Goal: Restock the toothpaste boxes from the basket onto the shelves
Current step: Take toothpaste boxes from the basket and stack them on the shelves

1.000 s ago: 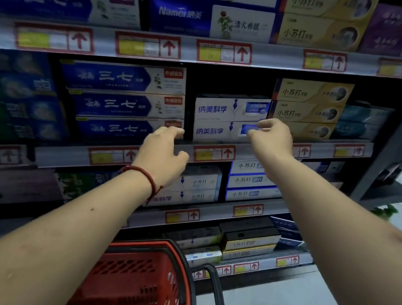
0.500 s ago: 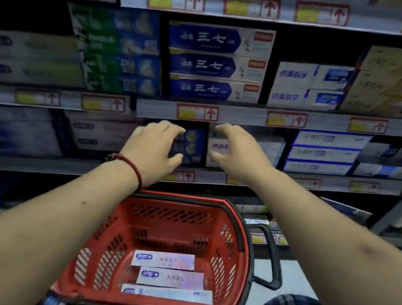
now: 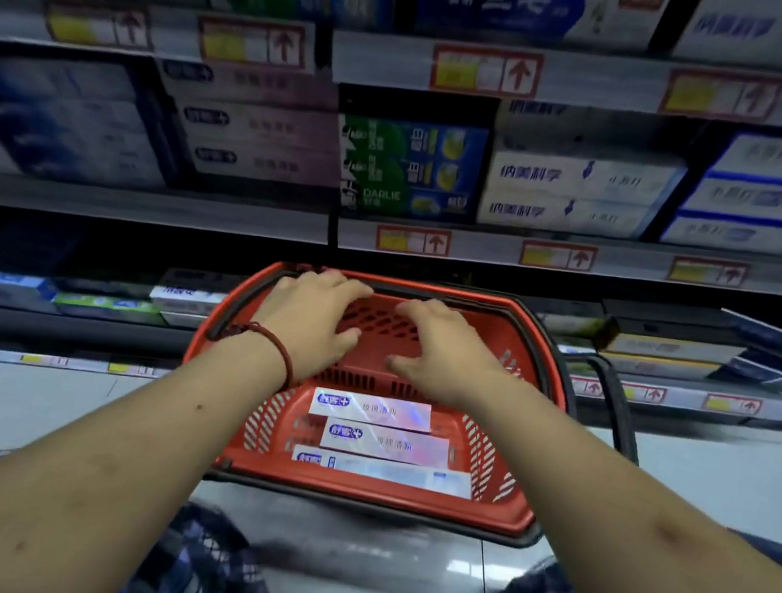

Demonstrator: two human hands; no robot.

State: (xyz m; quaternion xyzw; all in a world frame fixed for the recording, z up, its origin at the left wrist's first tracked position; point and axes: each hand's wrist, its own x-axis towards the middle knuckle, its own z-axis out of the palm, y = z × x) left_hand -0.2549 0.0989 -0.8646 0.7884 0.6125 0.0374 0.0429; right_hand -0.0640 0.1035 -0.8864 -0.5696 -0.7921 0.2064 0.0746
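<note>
A red basket (image 3: 507, 515) stands on the floor before the shelves. Three white toothpaste boxes lie flat in it: the top one (image 3: 370, 409), a middle one (image 3: 386, 442) and a lower one (image 3: 387, 474). My left hand (image 3: 309, 323), with a red cord on its wrist, hovers over the basket's far side, fingers spread and empty. Beside it, my right hand (image 3: 441, 349) also hangs over the basket with fingers loosely spread, holding nothing. Matching white boxes (image 3: 261, 132) are stacked on the shelf above.
Shelves with price strips (image 3: 486, 69) hold rows of toothpaste: green Darlie boxes (image 3: 407, 170), white boxes (image 3: 574, 195), and blue ones higher up (image 3: 504, 2). A black basket handle (image 3: 621, 413) hangs at the right. My plaid-clad knees (image 3: 208, 564) are below.
My view has tilted down and both hands have dropped from the shelf front to over the basket's far rim. Both hold nothing.
</note>
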